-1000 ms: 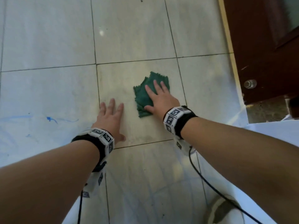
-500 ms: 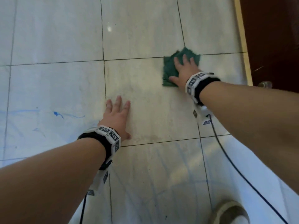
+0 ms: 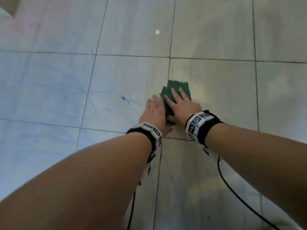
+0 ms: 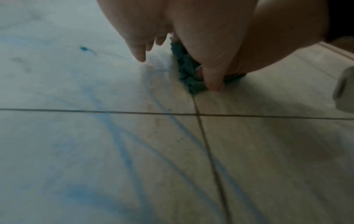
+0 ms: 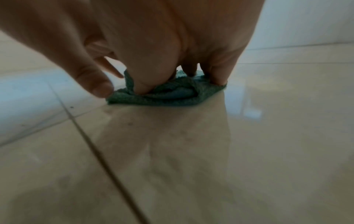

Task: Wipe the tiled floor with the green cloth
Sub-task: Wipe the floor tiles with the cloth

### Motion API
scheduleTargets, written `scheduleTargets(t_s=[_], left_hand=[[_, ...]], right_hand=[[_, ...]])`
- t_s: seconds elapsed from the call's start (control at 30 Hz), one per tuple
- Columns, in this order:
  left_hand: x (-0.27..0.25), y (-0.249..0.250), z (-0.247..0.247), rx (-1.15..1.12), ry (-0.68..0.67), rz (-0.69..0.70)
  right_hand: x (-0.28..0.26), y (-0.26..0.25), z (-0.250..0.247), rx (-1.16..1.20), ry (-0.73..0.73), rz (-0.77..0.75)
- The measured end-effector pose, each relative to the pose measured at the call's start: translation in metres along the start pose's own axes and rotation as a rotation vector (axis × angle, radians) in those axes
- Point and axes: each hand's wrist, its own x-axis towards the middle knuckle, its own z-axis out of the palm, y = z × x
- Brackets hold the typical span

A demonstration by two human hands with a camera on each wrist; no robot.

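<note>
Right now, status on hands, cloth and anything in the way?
Right hand flat, pressing crumpled green cloth on glossy tiled floor. Left hand flat beside it. Blue scribble marks left; no obstruction.

Cloth (image 3: 176,90) on tiled floor (image 3: 216,90), right hand (image 3: 182,105) atop, left hand (image 3: 155,113) touching its left

Pale glossy floor tiles (image 3: 207,30) with dark grout lines (image 3: 171,27), blue streaks (image 3: 123,98), a small light glint (image 3: 157,32).

cloth (image 4: 186,71): bunched green, just beyond the grout cross (image 4: 198,114)
left hand (image 4: 191,30): thumb (image 4: 213,80) touching cloth
floor (image 4: 95,151): blue streaks
</note>
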Motion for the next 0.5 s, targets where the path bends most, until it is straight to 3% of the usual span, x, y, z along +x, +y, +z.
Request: scheduleTargets(t_s=[0.13,0.2,0.27,0.33,0.5], left_hand=[[-0.013,-0.035,-0.020,0.024,0.095,0.044],[-0.012,-0.042,-0.030,0.099,0.096,0.070],[-0.006,-0.040,-0.034,0.137,0.086,0.119],[0.003,-0.031,-0.031,0.155,0.058,0.182],[0.025,-0.014,-0.007,0.177,-0.073,0.193]], right_hand=[[0.011,-0.042,-0.010,0.085,-0.043,-0.114],[0.009,-0.041,-0.018,0.149,0.022,-0.131],[0.001,-0.023,-0.021,0.197,0.165,-0.042],[-0.010,0.006,-0.014,0.206,0.218,0.084],[-0.031,0.049,0.018,0.174,0.061,0.210]])
